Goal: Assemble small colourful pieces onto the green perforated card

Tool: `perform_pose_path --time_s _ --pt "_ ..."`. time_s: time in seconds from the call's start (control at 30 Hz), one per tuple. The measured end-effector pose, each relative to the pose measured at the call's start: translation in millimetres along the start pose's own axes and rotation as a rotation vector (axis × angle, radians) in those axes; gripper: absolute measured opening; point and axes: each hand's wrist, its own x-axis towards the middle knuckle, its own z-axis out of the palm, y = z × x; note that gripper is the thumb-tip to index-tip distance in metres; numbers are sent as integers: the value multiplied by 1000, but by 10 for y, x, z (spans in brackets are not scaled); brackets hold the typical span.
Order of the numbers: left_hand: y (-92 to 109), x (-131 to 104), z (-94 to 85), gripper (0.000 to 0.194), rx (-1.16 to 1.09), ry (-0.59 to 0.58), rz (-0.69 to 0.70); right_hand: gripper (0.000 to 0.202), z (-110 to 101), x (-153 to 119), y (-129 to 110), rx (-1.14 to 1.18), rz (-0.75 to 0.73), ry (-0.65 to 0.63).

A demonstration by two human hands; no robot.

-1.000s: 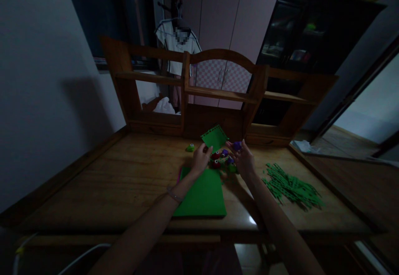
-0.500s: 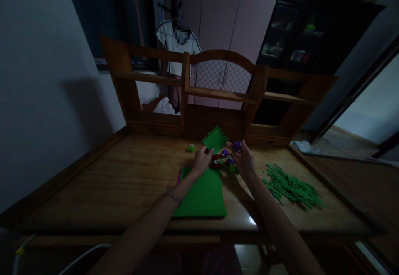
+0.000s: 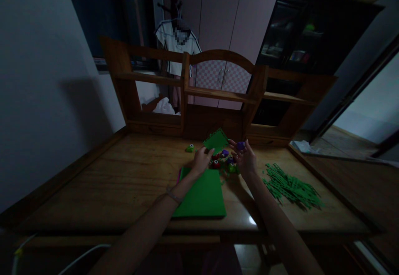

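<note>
My left hand (image 3: 201, 160) grips a green foam sheet (image 3: 217, 140) with notched edges by its near corner, raised and tilted above the table. In my right hand (image 3: 246, 160) a small purple piece (image 3: 240, 145) is held between the fingers, just right of the sheet. Below and between the hands lie several small pieces with eye-like spots, among them a red one (image 3: 215, 164), a purple one (image 3: 225, 153) and a light green one (image 3: 232, 167). A stack of green foam sheets (image 3: 204, 194) lies under my left forearm, with a pink edge showing at its left.
A pile of thin green strips (image 3: 293, 187) lies on the table at the right. One light green piece with an eye (image 3: 190, 148) sits apart, left of my left hand. Along the table's (image 3: 109, 183) back edge stands a wooden shelf (image 3: 218, 94).
The green sheet has tilted and dropped slightly in my left hand. My right hand, with the purple piece, has shifted a little to the right.
</note>
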Motion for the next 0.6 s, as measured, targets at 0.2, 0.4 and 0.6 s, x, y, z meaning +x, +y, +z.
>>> perform_pose_path --time_s 0.2,0.4,0.6 --pt "40 -18 -13 34 -41 -13 -18 31 37 -24 -23 -41 2 44" --pt "36 -26 -19 37 -22 -23 -50 34 81 -56 -46 -83 4 96" --pt "42 -25 -24 38 -11 -1 -73 28 2 -25 -20 -104 -92 158"
